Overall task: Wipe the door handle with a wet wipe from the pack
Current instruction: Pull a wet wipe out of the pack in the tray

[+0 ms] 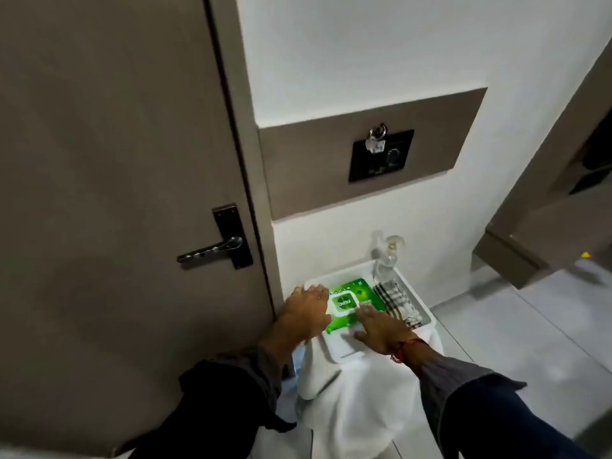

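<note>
A green pack of wet wipes [356,298] with a shut white lid lies flat in a white tray [417,301] below the wall. My left hand [303,311] rests with spread fingers on the pack's left edge. My right hand [379,329] lies flat on the pack's near right corner, fingers apart. Neither hand holds a wipe. The metal lever door handle [212,251] on its dark plate sits on the brown door [109,160], up and to the left of my hands.
The tray also holds a clear spray bottle [387,260] at the back and a striped cloth [399,301] on the right. It stands on a white-draped stand [361,389]. A dark switch panel [381,155] with a key hangs on the wall above.
</note>
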`<state>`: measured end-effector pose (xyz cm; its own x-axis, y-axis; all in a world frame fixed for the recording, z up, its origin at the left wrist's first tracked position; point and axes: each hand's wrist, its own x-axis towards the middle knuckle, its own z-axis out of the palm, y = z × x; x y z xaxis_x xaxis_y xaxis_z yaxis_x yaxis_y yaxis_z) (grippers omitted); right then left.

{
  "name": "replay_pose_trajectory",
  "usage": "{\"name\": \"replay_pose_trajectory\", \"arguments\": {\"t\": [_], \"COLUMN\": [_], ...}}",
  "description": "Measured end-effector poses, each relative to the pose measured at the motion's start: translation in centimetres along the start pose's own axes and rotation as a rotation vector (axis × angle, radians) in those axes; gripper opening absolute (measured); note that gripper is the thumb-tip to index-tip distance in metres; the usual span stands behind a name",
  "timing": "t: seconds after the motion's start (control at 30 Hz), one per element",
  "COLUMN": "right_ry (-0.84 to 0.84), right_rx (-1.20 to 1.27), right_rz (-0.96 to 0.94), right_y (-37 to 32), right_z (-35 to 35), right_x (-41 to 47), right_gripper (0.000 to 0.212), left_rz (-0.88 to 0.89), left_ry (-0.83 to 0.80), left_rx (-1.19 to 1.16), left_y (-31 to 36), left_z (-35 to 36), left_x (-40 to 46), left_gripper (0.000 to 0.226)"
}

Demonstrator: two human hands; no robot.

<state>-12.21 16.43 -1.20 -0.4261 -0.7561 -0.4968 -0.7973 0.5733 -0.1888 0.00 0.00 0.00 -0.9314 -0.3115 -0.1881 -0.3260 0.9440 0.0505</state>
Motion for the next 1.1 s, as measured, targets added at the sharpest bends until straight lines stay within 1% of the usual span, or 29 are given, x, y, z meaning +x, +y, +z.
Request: {"name": "replay_pose_trajectory", "arguments": {"t": [0.03,0.13,0.2,0.3,0.47,0.6,0.77,0.87,0.93,1.0,1.03,1.1], "right_ry": [-0.012,-0.026,-0.046,-0.049,0.002,0.007,-0.019,-0.049,-0.069,-0.090,-0.097,-0.100], "right_rx": [-0.026,-0.056,-0.066,-0.093,-0.088,-0.061,-0.063,-0.072,-0.068,-0.061,-0.058,-0.058], "right_rz": [-0.025,-0.066,-0.072,-0.062,-0.068,-0.036,-0.045,-0.051,-0.047,-0.048,-0.048,-0.046], "right_y": [1.0,2.7,3.4,3.9,3.7,3.2,3.3,3.4,3.4,3.4,3.4,3.5], "right_z": [0.4,1.7,3.0,4.5,5.7,6.3,6.4,6.0,5.6,5.3,5.1,4.9], "right_x": [1.1,3.9,5.5,6.5,7.0,7.1,7.6,8.0,8.2,8.3,8.3,8.4], "right_gripper": [0.076,0.076,0.078,0.079,0.078,0.079,0.081,0.083,0.083,0.083,0.083,0.084], "left_rz": [-0.003,-0.080,-0.103,-0.130,-0.180,-0.163,-0.100,-0.067,-0.053,-0.044,-0.038,0.021], "left_ry": [-0.046,-0.106,-0.147,-0.170,-0.173,-0.185,-0.154,-0.123,-0.098,-0.034,0.008,0.043], "left_rx": [0.022,-0.037,-0.020,0.036,0.033,0.095,0.107,0.115,0.072,0.018,-0.040,-0.118], "left_y": [0.8,2.1,2.9,3.5,4.2,4.2,3.1,2.9,2.6,1.9,1.4,0.5], "left_z": [1.1,4.5,6.4,8.0,9.2,9.8,10.6,10.2,9.5,8.2,7.6,6.5], "left_x": [1.5,4.6,6.4,8.1,10.7,12.1,11.8,11.6,11.4,11.0,11.0,11.1], "left_gripper": [0.070,0.068,0.066,0.065,0.064,0.059,0.069,0.065,0.058,0.048,0.048,0.055]}}
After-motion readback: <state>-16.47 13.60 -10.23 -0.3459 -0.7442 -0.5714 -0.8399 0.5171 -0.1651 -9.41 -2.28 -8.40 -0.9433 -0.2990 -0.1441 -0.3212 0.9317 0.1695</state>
